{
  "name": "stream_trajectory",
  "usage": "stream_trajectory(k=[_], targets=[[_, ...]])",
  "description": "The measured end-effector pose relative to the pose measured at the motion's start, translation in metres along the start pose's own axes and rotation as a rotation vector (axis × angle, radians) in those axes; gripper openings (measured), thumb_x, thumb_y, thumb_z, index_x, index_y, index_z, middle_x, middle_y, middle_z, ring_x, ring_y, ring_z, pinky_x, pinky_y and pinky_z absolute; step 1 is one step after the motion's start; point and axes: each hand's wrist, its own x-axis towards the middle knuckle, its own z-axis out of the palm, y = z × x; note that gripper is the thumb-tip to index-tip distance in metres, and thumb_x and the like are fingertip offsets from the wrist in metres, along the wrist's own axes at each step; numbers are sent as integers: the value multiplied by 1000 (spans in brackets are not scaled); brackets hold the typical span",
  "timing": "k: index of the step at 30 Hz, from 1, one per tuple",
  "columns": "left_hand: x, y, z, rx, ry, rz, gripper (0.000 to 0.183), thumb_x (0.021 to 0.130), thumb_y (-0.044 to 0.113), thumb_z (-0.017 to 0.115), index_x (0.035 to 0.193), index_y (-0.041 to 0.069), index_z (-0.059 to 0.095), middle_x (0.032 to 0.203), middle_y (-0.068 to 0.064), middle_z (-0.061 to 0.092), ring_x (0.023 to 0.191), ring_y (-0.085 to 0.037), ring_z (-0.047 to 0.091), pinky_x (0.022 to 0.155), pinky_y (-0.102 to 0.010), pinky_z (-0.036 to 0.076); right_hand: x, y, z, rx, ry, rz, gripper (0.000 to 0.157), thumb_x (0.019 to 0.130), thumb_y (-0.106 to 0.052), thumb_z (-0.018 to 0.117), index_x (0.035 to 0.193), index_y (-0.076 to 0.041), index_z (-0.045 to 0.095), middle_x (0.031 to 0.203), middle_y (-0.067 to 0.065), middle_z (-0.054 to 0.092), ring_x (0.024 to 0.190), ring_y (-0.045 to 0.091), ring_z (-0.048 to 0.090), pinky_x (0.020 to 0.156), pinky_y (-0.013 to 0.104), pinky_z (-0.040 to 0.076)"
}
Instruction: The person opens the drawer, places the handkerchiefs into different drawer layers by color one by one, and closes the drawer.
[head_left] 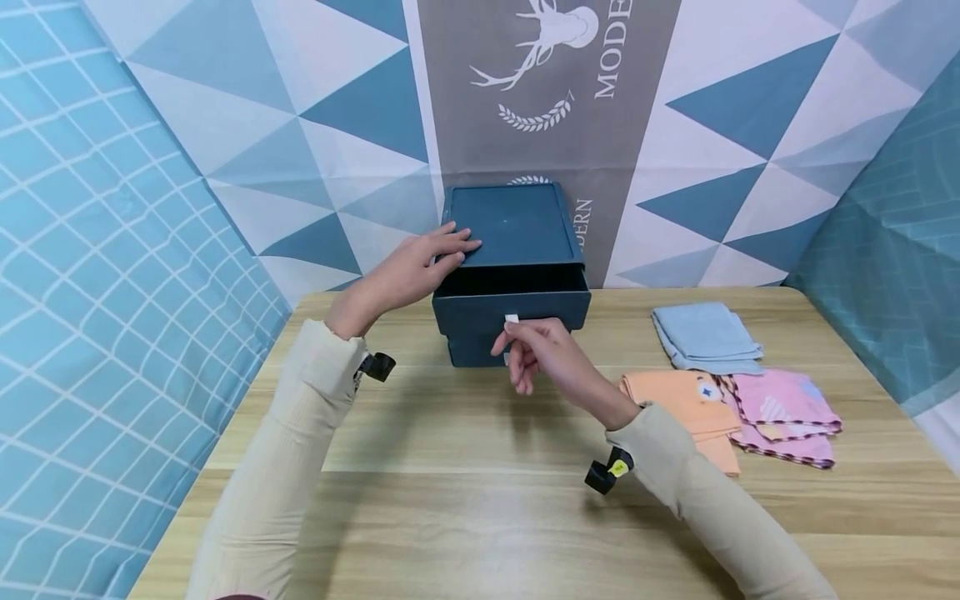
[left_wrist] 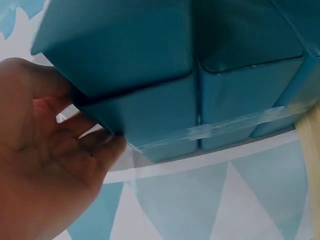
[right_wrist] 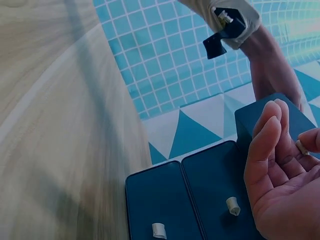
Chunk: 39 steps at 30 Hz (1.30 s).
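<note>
A small dark blue drawer box (head_left: 510, 221) stands at the back of the table. Its top drawer (head_left: 472, 312) is pulled partly out, and the inside looks dark. My right hand (head_left: 555, 354) pinches the white pull tab (right_wrist: 302, 147) on that drawer's front between thumb and forefinger; the other fingers are loosely bent. On the box's upper left edge rests my left hand (head_left: 420, 267), its fingers extended over the top. The left wrist view shows this hand (left_wrist: 55, 150) against the box's side. Two lower drawers (right_wrist: 160, 200) are closed, each with a white tab.
To the right lie folded cloths: a light blue one (head_left: 705, 333), an orange one (head_left: 675, 400) and a pink one (head_left: 787, 408) with a checked edge. Patterned fabric (head_left: 360, 108) hangs right behind the box. Clear tape (left_wrist: 200, 131) crosses the box's side.
</note>
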Motion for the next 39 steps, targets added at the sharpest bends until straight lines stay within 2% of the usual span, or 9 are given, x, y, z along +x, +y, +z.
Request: stream_trajectory(k=[8, 16, 21, 25, 28, 32, 39], targets=[[-1, -7, 1, -7, 10, 58, 43, 109, 26, 39, 150, 12, 47, 162, -9, 29, 153, -25, 10, 120, -47, 17, -11, -1, 4, 19, -27, 17, 42, 107, -30, 45, 102, 5, 66, 64, 16, 63, 48, 21, 59, 47, 29, 52], [0, -4, 2, 23, 6, 27, 42, 109, 25, 40, 149, 15, 48, 161, -7, 30, 153, -23, 9, 120, -47, 20, -20, -3, 7, 39, -46, 28, 44, 107, -30, 45, 105, 10, 63, 63, 15, 63, 47, 21, 58, 47, 29, 52], [0, -1, 2, 51, 1, -4, 42, 109, 24, 40, 149, 17, 48, 162, -5, 29, 153, -29, 7, 120, -49, 17, -23, -4, 9, 40, -53, 35, 44, 108, -31, 44, 105, 8, 65, 63, 15, 64, 47, 21, 59, 48, 30, 52], [-2, -2, 2, 20, 4, 15, 43, 109, 25, 39, 150, 16, 46, 162, -6, 28, 150, -30, 21, 117, -49, 26, -26, -3, 10, 41, -59, 51, 45, 107, -33, 44, 106, 8, 64, 64, 15, 64, 48, 21, 60, 49, 30, 52], [-4, -5, 3, -27, 2, 33, 43, 110, 26, 39, 151, 16, 44, 163, -6, 26, 147, -26, 29, 114, -46, 33, -28, -3, 11, 44, -72, 58, 48, 107, -33, 44, 109, 12, 61, 64, 15, 64, 48, 21, 60, 49, 30, 53], [-5, -6, 3, -64, -1, 40, 44, 110, 26, 38, 152, 16, 43, 163, -6, 24, 148, -25, 28, 114, -46, 33, -31, -3, 12, 37, -78, 63, 49, 108, -33, 44, 109, 13, 61, 64, 15, 64, 48, 21, 59, 49, 30, 52], [-4, -7, 4, -89, 3, 39, 44, 110, 27, 37, 152, 16, 44, 163, -5, 25, 149, -24, 26, 114, -46, 33, -40, -4, 16, 28, -84, 75, 46, 108, -35, 44, 106, 6, 64, 64, 16, 63, 48, 22, 59, 49, 30, 52]])
